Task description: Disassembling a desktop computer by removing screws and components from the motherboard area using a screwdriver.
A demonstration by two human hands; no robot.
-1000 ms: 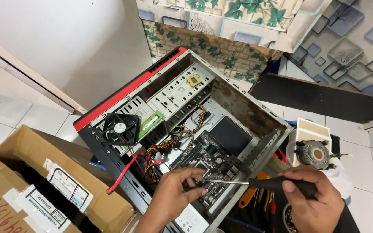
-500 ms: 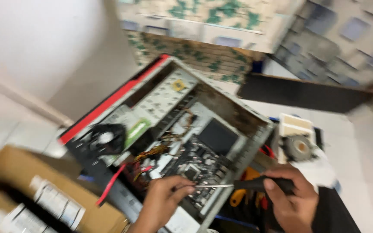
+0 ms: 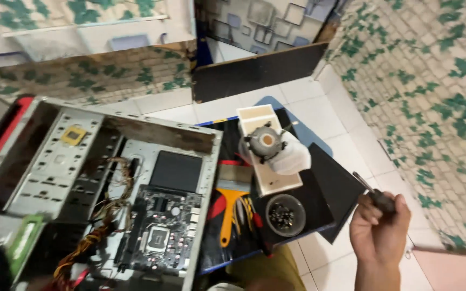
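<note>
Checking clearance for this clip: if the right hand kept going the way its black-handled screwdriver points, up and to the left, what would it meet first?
Probably the black flat panel beside the right hand, though depth is unclear; the black-handled screwdriver points toward it.

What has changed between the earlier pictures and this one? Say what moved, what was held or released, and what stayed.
The right hand has lifted the screwdriver away from the motherboard and out to the right, over the floor tiles, keeping its grip. The left hand has left the board and is out of view. The open computer case, cooler fan and bowl of screws stay put.
</note>
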